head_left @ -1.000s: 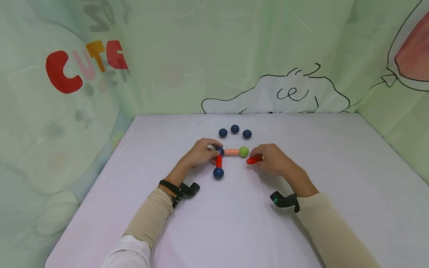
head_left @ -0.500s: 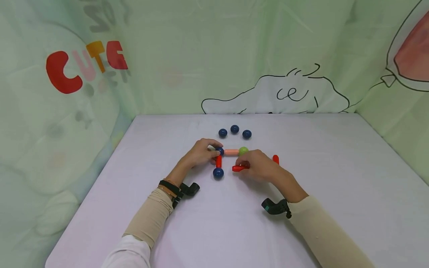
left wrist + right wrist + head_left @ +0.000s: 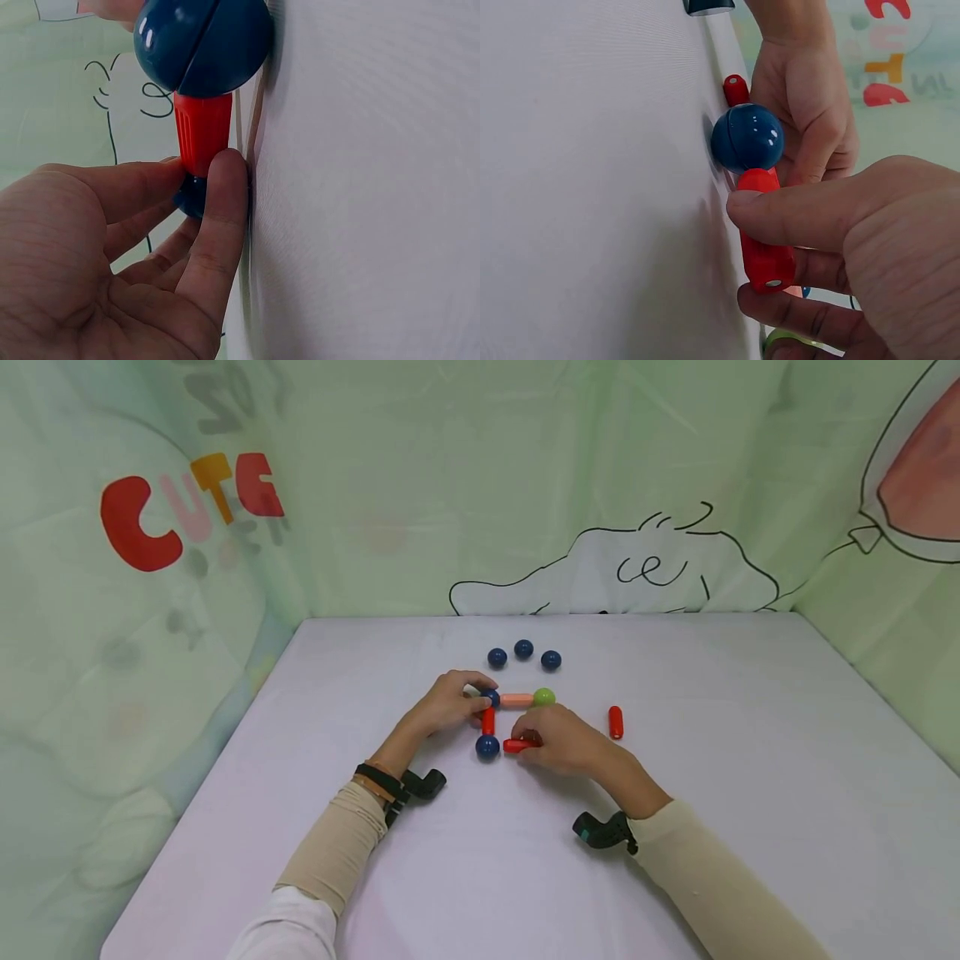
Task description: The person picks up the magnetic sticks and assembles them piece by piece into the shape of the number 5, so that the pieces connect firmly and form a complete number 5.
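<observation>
free: table (image 3: 495, 885) foreground | blocks leftward: nearest blue ball (image 3: 487, 747) | rightward: loose red rod (image 3: 616, 722)

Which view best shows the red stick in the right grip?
Right wrist: the red stick looms large there, one end face bare, the right grip covering only part. Head: small, one end hidden by the grip. Left wrist: can't see it; a different red stick shows.

The head view is evenly lit; soft shadows are cast on the tabletop (image 3: 487, 877). Wrist views are rendered dimmer; small glints are shown on a blue ball (image 3: 739, 142).
</observation>
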{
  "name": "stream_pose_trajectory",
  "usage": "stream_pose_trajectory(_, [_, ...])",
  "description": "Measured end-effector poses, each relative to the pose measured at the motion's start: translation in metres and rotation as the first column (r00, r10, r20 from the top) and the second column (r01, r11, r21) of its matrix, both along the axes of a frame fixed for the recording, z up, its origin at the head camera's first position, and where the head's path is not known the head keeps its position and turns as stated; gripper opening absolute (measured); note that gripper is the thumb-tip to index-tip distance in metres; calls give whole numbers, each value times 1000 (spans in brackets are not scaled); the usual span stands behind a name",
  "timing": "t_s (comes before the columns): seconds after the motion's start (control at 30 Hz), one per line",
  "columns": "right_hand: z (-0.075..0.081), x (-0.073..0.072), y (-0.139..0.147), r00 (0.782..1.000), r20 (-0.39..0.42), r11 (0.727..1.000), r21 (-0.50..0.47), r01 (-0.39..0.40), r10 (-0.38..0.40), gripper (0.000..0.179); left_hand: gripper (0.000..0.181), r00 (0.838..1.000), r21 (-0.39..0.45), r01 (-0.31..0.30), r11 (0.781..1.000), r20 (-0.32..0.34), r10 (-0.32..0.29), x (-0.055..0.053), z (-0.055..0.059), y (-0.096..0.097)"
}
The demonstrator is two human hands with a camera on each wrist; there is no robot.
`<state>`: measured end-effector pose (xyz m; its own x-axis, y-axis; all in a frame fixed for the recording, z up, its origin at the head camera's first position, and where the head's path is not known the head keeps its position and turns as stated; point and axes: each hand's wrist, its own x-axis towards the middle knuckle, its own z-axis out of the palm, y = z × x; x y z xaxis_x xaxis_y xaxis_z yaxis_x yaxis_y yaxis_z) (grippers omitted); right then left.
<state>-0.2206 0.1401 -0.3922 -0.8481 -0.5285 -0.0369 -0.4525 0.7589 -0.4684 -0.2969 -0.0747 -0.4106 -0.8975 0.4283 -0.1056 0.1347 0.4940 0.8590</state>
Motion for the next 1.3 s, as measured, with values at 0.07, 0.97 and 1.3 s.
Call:
stream_pose_trajectory(0.07, [-1, 0, -1, 1000, 0, 1000, 3, 3, -3, 21, 32, 1000, -3, -2, 1000, -3, 2, 0, 0, 0])
stream_pose_trajectory(0.97, [23, -26, 15, 991, -63, 987, -111, 114, -122, 24, 31, 999, -18, 5, 1000, -32, -6, -1, -1, -3])
stream_pose_trajectory(1.3, [19, -72, 26, 961, -127, 968, -2, 249, -247, 31, 31, 999, -19, 8, 1000, -31, -8, -1, -1, 0])
